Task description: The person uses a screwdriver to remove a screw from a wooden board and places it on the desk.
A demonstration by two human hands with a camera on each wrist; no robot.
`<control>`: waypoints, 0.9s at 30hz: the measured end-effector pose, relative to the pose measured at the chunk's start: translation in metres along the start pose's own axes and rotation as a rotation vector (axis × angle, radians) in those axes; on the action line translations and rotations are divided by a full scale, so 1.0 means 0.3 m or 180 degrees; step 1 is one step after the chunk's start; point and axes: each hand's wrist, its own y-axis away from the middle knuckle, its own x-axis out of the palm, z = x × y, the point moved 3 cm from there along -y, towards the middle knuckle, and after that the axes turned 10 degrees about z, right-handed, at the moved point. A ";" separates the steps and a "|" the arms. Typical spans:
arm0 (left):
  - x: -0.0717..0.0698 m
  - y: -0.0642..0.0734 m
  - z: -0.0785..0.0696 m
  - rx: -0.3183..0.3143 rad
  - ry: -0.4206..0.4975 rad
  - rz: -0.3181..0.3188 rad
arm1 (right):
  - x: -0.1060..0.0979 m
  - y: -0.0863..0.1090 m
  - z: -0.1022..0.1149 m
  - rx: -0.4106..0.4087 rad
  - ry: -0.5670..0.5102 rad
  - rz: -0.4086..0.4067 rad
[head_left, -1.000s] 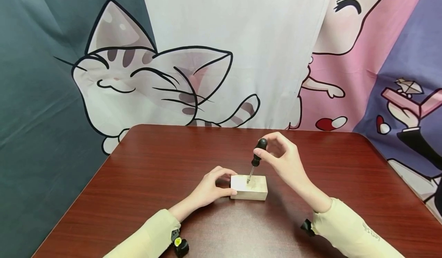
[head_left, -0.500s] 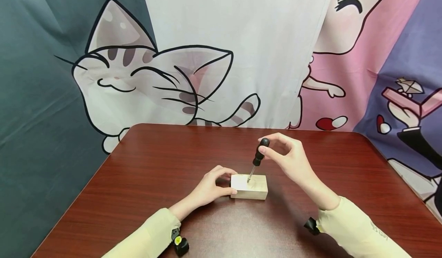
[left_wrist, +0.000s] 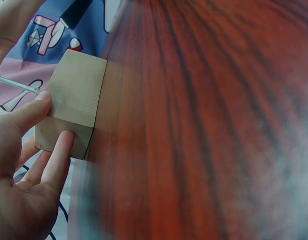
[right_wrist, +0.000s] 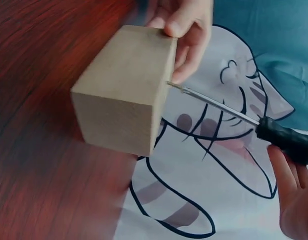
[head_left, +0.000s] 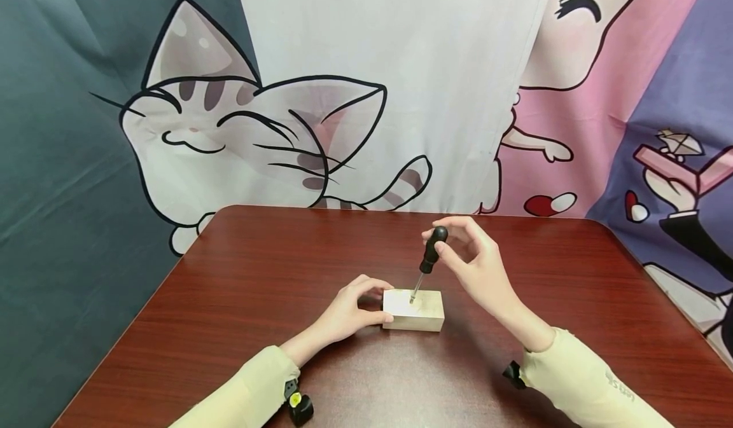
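Observation:
A pale wooden block (head_left: 420,310) lies on the table in the middle of the head view. My left hand (head_left: 345,313) holds its left end between thumb and fingers; in the left wrist view, the thumb and a fingertip press on the block (left_wrist: 76,90). Above it, my right hand (head_left: 480,272) pinches the black handle of a screwdriver (head_left: 433,250). The screwdriver leans slightly right, its shaft pointing down at the block's top. In the right wrist view, a small brass-coloured screw (right_wrist: 174,86) stands between the screwdriver's tip and the block. How deep it sits is hidden.
The reddish-brown wooden table (head_left: 275,243) extends around the block on all sides. A printed cartoon cloth (head_left: 446,97) hangs behind its far edge. Dark wrist cameras are strapped at both sleeves (head_left: 246,383).
My right hand's fingers and wrist have shifted slightly around the screwdriver's handle, first rightward, then a little back. The screwdriver's tip stays at the same spot. My left hand and the block have not moved.

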 end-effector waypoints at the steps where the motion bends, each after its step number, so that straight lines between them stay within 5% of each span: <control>1: 0.001 0.000 0.001 -0.0002 0.0006 -0.0001 | 0.004 0.001 0.001 0.0021 0.0092 -0.0086; 7: 0.005 -0.004 0.004 -0.0044 0.0030 0.0018 | 0.014 0.006 0.007 0.0292 0.0562 -0.0427; 11: 0.003 -0.004 0.005 -0.0051 0.0040 0.0017 | 0.011 0.002 0.017 0.0312 0.0553 -0.0428; 21: 0.001 -0.001 0.005 0.0010 0.0009 0.0008 | 0.014 0.003 0.006 0.0104 -0.0062 0.0032; 27: 0.003 -0.003 0.008 -0.0034 0.0050 0.0009 | 0.028 0.004 -0.004 -0.0070 -0.0248 0.0051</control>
